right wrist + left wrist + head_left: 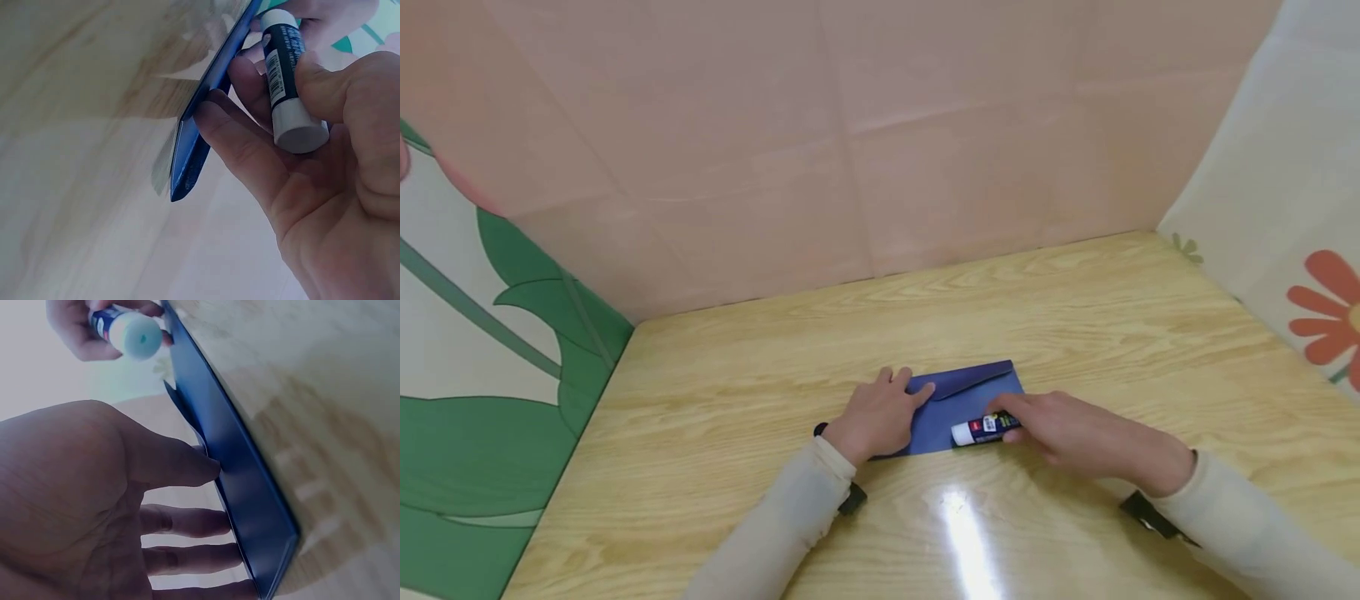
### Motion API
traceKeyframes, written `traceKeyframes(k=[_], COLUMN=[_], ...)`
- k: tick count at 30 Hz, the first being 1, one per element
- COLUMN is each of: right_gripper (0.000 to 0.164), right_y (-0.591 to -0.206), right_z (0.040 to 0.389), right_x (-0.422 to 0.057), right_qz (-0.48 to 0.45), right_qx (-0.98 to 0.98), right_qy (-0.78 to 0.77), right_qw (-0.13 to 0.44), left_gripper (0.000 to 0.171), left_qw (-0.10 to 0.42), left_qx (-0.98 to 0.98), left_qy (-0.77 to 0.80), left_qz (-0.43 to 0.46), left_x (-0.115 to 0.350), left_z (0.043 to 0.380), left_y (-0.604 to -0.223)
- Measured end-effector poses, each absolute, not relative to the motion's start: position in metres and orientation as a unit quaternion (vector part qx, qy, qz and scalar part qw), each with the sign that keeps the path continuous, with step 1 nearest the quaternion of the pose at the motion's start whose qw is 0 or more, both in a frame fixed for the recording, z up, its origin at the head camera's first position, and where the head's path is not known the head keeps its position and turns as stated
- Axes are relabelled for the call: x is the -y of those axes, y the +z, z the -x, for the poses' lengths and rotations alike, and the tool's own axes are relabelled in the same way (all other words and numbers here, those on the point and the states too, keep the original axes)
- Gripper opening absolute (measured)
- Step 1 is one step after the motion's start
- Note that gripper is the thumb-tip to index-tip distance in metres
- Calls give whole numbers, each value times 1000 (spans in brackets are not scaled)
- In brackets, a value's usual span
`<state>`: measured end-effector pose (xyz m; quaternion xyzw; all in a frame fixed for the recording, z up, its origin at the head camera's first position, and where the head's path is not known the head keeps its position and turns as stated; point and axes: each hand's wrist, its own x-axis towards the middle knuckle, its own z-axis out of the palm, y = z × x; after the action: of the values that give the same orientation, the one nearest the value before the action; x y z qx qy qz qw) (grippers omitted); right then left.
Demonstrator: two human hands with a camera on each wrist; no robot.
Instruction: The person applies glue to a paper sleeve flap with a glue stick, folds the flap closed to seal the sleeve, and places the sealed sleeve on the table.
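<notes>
A dark blue envelope [931, 431] lies flat on the wooden table, its flap [970, 382] along the far side and lifted a little. My left hand [880, 414] rests on the envelope's left part; in the left wrist view its thumb and extended fingers [187, 522] touch the envelope. Between thumb and fingers, my right hand [1067, 429] holds a capped glue stick [985, 428] over the envelope's near right part, white end pointing left. The right wrist view shows the stick's barcode label [275, 75] and the fingertips right at the envelope's edge.
The wood-grain table [737, 375] extends around the envelope. A pink sheet [775, 150] hangs along the back, a leaf-patterned sheet [467, 450] stands at the left, and a flowered white one [1262, 192] at the right.
</notes>
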<state>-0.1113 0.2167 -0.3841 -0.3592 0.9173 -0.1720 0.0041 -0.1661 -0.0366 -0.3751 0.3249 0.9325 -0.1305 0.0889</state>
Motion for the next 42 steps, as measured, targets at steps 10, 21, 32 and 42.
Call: traceKeyframes(k=[10, 21, 32, 42], right_gripper=[20, 22, 23, 20], right_y=[-383, -381, -379, -377], right_z=[108, 104, 103, 101], right_x=[-218, -213, -214, -209], right_qz=[344, 343, 336, 357], right_qx=[-914, -913, -916, -916], right_qy=[-209, -210, -202, -167], right_qw=[46, 74, 91, 72], left_gripper=[49, 51, 46, 69], left_qw=[95, 111, 72, 102], left_qx=[-934, -921, -899, -900], left_qy=[-112, -111, -111, -192], left_qz=[-326, -357, -417, -378], left_x=[35, 29, 6, -31], left_z=[168, 166, 177, 189], left_y=[-377, -372, -375, -374])
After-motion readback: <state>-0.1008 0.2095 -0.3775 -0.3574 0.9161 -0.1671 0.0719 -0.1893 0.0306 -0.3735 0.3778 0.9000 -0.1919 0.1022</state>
